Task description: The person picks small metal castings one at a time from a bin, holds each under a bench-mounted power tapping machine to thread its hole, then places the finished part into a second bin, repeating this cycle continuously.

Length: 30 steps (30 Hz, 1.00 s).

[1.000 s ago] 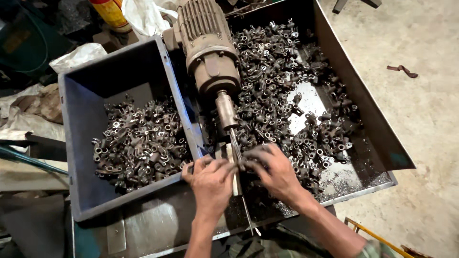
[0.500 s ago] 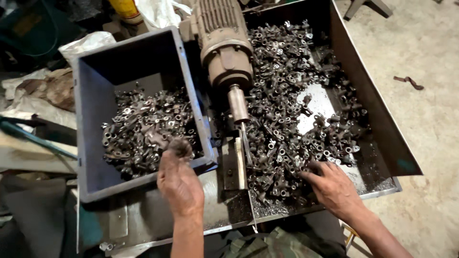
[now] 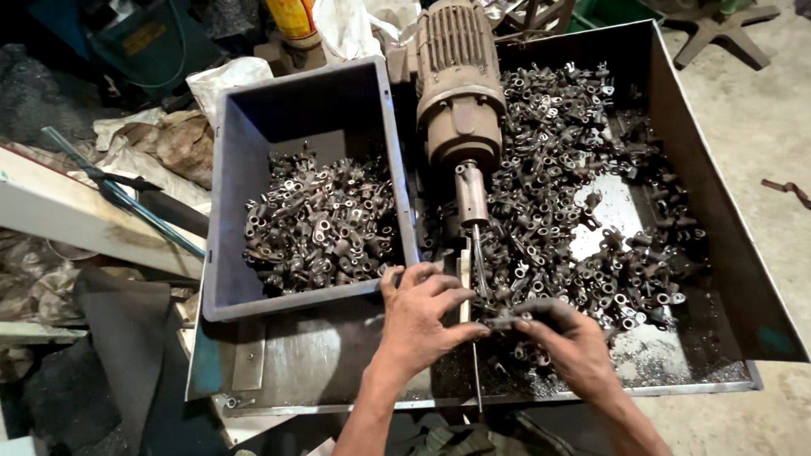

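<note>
Seen from above, two bare forearms reach up from the bottom edge and meet at the middle of a metal tray (image 3: 726, 253).

The left hand (image 3: 422, 317) lies palm down, wrist straight, fingers half curled and pointing right. Its thumb and forefinger tips close on the left end of a small dark metal fitting (image 3: 505, 321).

The right hand (image 3: 564, 338) comes in at a slant from the lower right, knuckles up, fingers bent. Its fingertips pinch the same fitting from the right side, so both hands grip it, just touching each other. The fitting sits just in front of a thin bit (image 3: 478, 257), low over the tray floor.

Just beyond the hands, the bit sticks out toward the viewer from a shaft on a brown ribbed motor (image 3: 460, 84), which lies between the two containers.

To the left of the motor stands a grey plastic bin (image 3: 253, 110), about a third full of a heap of fittings (image 3: 321, 224).

To the right, the tray holds a wider scatter of parts (image 3: 583, 169), with bare shiny metal showing near the middle.

Farther left lie rags and a plank (image 3: 76, 224); concrete floor (image 3: 760, 101) is on the right.
</note>
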### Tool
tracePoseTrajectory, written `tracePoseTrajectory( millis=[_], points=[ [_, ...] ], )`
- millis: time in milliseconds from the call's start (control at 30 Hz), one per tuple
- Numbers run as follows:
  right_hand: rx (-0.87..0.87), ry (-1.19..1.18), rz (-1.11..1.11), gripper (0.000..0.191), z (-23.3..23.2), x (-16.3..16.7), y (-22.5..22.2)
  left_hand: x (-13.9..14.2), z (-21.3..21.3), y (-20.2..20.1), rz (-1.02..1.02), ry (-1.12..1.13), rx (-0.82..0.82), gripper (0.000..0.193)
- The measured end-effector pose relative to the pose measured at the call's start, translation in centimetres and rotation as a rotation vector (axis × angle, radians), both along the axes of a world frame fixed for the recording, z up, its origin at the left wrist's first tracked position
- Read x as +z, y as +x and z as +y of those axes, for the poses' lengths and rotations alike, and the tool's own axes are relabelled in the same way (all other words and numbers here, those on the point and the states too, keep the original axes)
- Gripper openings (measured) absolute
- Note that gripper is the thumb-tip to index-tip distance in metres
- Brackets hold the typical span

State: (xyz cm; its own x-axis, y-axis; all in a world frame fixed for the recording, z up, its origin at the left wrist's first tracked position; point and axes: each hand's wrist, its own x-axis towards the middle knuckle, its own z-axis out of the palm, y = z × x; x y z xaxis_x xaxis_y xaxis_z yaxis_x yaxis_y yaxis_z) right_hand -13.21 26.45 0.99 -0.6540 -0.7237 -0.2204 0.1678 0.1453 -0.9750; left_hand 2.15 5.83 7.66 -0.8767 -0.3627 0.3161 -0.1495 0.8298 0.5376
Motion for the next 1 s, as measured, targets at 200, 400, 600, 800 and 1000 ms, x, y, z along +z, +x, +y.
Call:
tracePoseTrajectory(
  millis=[200,400,600,800,1000],
  points=[
    [-0.068,-0.107,-0.103,0.021,-3.5,0.0,0.6,-1.0,0.3,-0.2,0.052,-0.035,0.018,0.029],
    [0.067,0.006,0.106,0.022,-2.5,0.8,0.1,-0.9,0.5,-0.1,0.048,0.000,0.008,0.027],
    [0.062,-0.030,0.060,0.023,-2.4,-0.4,0.1,-0.5,0.4,0.1,0.048,-0.001,-0.016,0.023],
    [0.003,0.037,0.223,0.020,-2.8,-0.7,0.9,-1.3,0.9,-0.1,0.080,-0.075,0.021,0.020],
    [-0.029,0.022,0.210,0.017,-3.6,0.6,1.3,-1.7,1.4,-0.4,0.115,-0.100,0.067,0.022]
  ],
)
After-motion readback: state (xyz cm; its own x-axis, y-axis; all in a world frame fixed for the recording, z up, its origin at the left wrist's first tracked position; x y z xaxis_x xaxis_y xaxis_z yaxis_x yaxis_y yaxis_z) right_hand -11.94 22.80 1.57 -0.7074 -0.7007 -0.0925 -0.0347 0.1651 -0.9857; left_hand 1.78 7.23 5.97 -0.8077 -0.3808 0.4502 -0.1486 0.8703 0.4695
